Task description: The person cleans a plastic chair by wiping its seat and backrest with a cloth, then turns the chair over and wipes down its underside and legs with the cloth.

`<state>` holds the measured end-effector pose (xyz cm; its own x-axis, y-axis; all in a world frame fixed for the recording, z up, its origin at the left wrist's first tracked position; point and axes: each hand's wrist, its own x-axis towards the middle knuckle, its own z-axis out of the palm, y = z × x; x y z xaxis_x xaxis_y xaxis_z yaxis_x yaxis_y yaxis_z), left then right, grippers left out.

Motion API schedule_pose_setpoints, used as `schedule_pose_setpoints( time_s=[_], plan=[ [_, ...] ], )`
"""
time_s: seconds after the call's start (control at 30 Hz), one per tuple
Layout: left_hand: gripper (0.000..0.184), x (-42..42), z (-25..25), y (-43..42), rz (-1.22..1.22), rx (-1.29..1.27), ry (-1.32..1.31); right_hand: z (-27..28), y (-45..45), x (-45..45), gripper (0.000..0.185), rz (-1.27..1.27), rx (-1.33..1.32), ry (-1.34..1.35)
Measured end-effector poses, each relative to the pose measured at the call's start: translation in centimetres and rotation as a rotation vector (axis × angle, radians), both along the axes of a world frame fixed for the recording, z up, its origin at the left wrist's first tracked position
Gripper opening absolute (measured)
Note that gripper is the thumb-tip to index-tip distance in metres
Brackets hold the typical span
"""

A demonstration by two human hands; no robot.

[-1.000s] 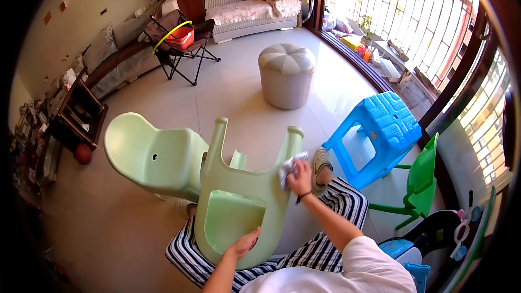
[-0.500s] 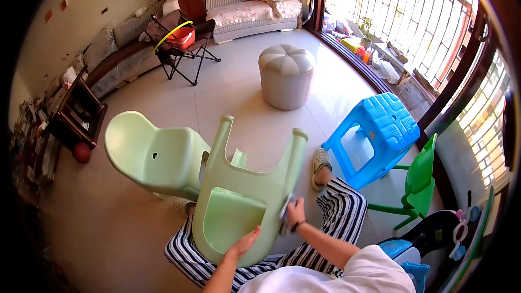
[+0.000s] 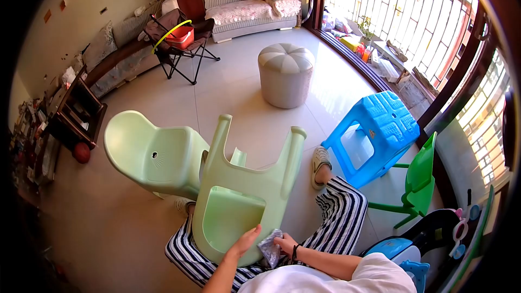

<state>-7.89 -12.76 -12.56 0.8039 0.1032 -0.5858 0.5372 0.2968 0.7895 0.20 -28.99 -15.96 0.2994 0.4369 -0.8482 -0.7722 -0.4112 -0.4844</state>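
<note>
A light green plastic chair (image 3: 247,157) rests upturned on my lap between my knees, its legs pointing up and away from me. My left hand (image 3: 245,242) grips its near right part beside the opening in the backrest. Pinched in my right hand (image 3: 285,244) is a crumpled grey cloth (image 3: 269,248), which lies against the chair's near right edge. Just left of this chair, a second light green chair (image 3: 168,154) stands upright on the floor.
To my right are a blue plastic stool (image 3: 380,130) and a green chair (image 3: 419,182). A round pouf (image 3: 286,78) stands ahead. Farther back are a folding chair (image 3: 172,49) holding a red basket (image 3: 180,38), and a sofa (image 3: 239,16). A red ball (image 3: 81,153) sits far left.
My right hand has slid the cloth down the chair's right edge, closer to my body and my left hand. The left hand and the chair have barely moved.
</note>
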Motion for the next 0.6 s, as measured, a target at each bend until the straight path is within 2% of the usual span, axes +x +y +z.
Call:
schedule_pose_setpoints(
  time_s=[0.07, 0.1, 0.17, 0.2, 0.27, 0.3, 0.37, 0.4, 0.43, 0.5, 0.6],
  plan=[
    [0.074, 0.3, 2.0, -0.1, -0.072, 0.029, 0.018, -0.8, 0.0, 0.3, 0.029, 0.134, -0.001, -0.641],
    [0.074, 0.3, 1.8, -0.1, -0.074, 0.031, 0.015, -1.8, 0.7, 1.5, 0.029, 0.1, 0.013, -0.857],
    [0.056, 0.0, 1.2, -0.2, -0.013, 0.139, 0.003, -1.2, 2.6, 5.0, 0.028, -0.019, 0.022, -1.218],
    [0.056, -0.1, 1.0, -0.2, -0.012, 0.138, 0.003, -1.6, 3.7, 7.6, 0.028, -0.075, 0.029, -1.306],
    [0.051, -0.4, 0.5, 0.0, -0.127, 0.245, -0.144, -1.0, 5.4, 13.1, 0.026, -0.124, -0.053, -1.267],
    [0.051, -0.6, 0.1, 0.0, -0.127, 0.248, -0.142, -0.4, 6.1, 15.7, 0.026, -0.165, -0.066, -1.27],
    [0.053, -0.9, -0.5, 0.2, -0.203, 0.391, -0.079, -0.7, 7.4, 20.6, 0.027, -0.194, -0.147, -1.469],
    [0.053, -0.9, -0.4, 0.0, -0.204, 0.392, -0.079, -0.3, 7.9, 22.5, 0.027, -0.175, -0.183, -1.461],
    [0.054, -0.8, -0.2, -0.2, -0.217, 0.458, -0.069, 0.5, 8.6, 23.1, 0.027, -0.246, -0.195, -1.524],
    [0.055, -0.8, -0.6, -0.5, -0.23, 0.524, -0.058, 1.6, 9.3, 23.4, 0.028, -0.22, -0.227, -1.641],
    [0.056, -0.9, -1.6, -0.6, -0.224, 0.566, -0.087, 2.2, 8.3, 19.0, 0.033, -0.068, -0.181, -1.786]
  ],
)
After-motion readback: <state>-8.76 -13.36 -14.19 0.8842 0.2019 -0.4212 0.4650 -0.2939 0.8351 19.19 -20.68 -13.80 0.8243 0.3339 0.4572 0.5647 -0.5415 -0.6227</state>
